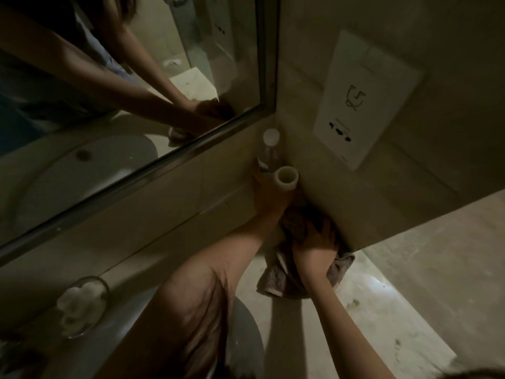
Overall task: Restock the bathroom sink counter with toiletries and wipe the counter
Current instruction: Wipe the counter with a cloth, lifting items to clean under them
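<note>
Centre of frame, in the wall corner: left hand (269, 201) wrapped round the bases of clear bottle (269, 151) and cream cup (286, 179) together; lifted or standing, cannot tell in dim light. Just below, right hand (314, 246) spread flat, pressing cloth (276, 277) onto counter (355, 324). Likely risk: two items in one grip slipping or tipping if nudged by the cloth.

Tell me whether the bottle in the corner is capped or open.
Capped: a white cap covers the top of the clear bottle beside the cup.
</note>
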`<action>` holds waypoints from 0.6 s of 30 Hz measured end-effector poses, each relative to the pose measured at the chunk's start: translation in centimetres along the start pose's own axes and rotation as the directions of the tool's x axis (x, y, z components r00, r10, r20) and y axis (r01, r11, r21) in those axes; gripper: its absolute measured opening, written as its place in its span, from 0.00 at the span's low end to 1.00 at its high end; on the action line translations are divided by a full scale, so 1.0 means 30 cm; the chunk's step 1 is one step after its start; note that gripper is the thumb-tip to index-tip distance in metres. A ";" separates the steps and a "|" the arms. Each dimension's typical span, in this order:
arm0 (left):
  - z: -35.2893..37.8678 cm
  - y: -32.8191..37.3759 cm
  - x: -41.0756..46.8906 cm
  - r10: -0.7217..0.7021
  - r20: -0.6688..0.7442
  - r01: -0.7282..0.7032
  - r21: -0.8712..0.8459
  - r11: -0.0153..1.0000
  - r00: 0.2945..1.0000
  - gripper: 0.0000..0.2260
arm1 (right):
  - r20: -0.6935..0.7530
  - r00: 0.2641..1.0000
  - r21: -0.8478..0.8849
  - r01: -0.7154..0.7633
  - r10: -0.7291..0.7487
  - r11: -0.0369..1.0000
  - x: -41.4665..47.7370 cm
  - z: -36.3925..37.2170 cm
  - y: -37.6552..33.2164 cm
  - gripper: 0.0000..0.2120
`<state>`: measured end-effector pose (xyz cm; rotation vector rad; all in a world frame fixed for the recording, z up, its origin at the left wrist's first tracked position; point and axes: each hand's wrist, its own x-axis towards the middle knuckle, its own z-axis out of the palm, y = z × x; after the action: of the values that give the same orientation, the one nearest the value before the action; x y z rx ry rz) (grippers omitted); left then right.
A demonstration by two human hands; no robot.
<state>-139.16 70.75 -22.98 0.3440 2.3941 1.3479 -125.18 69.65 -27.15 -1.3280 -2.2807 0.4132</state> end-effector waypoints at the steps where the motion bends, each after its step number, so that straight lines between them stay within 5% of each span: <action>1: -0.012 0.023 -0.012 -0.011 -0.029 0.011 -0.024 1.000 1.000 0.45 | -0.006 1.000 0.005 0.004 -0.004 1.000 0.000 0.005 0.004 0.16; 12: 0.048 -0.114 0.051 0.000 0.080 0.008 -0.106 0.994 0.997 0.60 | -0.055 0.996 -0.025 0.066 -0.067 0.998 0.005 0.023 0.020 0.14; 18: 0.024 -0.054 0.038 0.055 -0.063 -0.066 -0.187 0.980 0.996 0.48 | -0.043 0.998 -0.010 0.044 -0.044 0.999 0.006 0.019 0.012 0.16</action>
<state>-139.93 70.92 -24.95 0.3317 2.2933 1.6188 -125.29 69.96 -27.75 -1.2766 -2.2743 0.3557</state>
